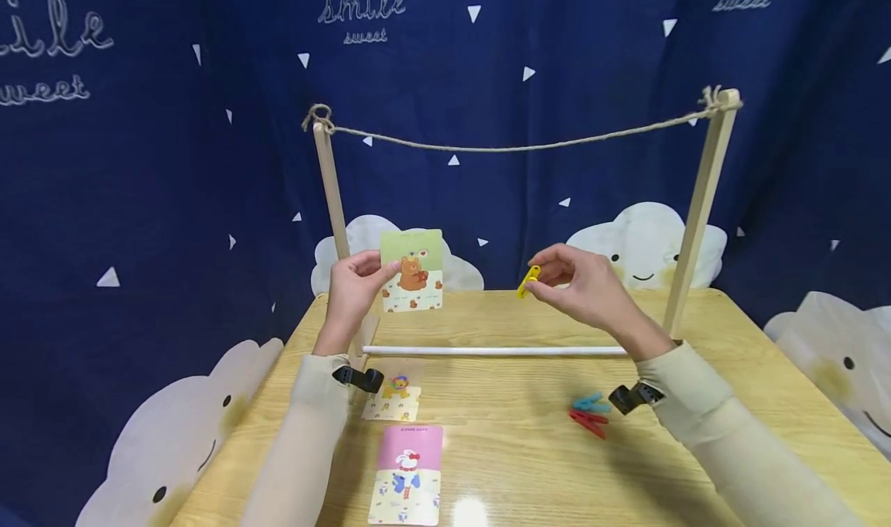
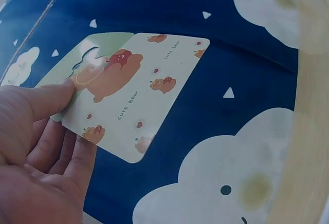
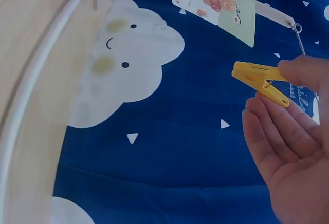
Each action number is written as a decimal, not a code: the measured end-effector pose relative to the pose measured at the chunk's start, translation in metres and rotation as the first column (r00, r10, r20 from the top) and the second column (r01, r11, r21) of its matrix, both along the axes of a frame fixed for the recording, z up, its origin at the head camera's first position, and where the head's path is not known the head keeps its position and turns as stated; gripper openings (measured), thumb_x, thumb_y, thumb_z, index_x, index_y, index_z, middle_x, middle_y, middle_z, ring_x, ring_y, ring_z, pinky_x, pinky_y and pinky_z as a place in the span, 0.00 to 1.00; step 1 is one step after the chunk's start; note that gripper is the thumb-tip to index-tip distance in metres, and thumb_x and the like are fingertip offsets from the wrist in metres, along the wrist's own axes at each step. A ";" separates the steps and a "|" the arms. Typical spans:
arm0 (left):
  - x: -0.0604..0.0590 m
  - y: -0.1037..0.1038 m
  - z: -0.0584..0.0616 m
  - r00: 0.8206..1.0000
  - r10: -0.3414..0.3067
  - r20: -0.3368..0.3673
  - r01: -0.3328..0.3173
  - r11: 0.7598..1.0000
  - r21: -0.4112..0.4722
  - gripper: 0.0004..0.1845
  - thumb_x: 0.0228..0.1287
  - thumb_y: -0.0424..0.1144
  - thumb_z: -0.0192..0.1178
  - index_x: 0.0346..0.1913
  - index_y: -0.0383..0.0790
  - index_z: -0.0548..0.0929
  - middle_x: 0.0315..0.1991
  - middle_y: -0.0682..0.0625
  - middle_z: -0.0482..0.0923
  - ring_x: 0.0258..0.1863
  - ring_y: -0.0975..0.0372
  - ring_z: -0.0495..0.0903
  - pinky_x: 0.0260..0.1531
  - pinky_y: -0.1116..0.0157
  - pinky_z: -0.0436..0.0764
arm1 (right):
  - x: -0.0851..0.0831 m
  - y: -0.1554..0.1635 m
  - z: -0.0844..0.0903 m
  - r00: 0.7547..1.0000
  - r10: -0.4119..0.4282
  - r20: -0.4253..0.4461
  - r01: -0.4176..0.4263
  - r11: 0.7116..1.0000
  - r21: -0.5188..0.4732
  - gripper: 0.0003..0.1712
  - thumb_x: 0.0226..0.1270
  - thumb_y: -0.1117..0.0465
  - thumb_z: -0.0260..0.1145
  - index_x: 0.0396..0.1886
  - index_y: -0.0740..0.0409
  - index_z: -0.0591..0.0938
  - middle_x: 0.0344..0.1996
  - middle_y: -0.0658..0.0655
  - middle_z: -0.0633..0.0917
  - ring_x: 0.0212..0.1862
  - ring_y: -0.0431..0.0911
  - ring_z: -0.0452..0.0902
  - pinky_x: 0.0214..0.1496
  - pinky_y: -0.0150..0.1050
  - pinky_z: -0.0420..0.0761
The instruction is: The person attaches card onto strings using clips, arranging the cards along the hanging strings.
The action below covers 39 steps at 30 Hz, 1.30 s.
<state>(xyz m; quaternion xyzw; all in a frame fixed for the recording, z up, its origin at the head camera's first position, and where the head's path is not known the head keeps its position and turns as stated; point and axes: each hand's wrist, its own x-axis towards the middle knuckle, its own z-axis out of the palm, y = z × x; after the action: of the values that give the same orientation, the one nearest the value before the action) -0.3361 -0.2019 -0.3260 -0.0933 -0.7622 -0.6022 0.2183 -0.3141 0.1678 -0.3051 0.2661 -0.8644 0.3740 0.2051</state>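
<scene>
My left hand [image 1: 355, 289] pinches a card [image 1: 421, 242] with a brown bear on green and white, thumb in front and fingers behind. In the left wrist view the bear card [image 2: 169, 62] tilts, with small bears printed on it. My right hand [image 1: 585, 287] holds a yellow clothespin [image 1: 529, 281] between thumb and fingertips. The right wrist view shows the yellow clothespin [image 3: 257, 73] by its handle arms, its nose pointing toward the card. Both hands are raised above the table, below a twine line [image 1: 487, 149], and apart from each other.
Wooden posts [image 1: 703, 202] carry the twine, and a white rod [image 1: 487, 350] runs low between them. A rabbit card [image 1: 406, 477] and a yellow-animal card [image 1: 393, 403] lie on the table [image 1: 515, 442] at left. Blue [image 1: 592, 403] and red clothespins [image 1: 588, 422] lie at right.
</scene>
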 end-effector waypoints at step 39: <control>-0.039 0.007 0.059 0.987 0.085 -0.134 -0.060 0.981 0.184 0.13 0.67 0.38 0.72 0.50 0.34 0.89 0.40 0.46 0.89 0.33 0.64 0.82 0.24 0.69 0.78 | -0.049 -0.102 0.158 0.983 -0.023 -0.184 -0.024 0.968 -0.250 0.15 0.68 0.58 0.74 0.53 0.56 0.87 0.42 0.52 0.91 0.41 0.39 0.86 0.49 0.33 0.83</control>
<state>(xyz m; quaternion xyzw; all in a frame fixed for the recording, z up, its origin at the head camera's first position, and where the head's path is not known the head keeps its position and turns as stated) -0.3752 -0.1953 -0.2671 -0.0878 -0.6905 -0.6519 0.3009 -0.3632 0.0659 -0.1472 0.2720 -0.7871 0.4542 0.3165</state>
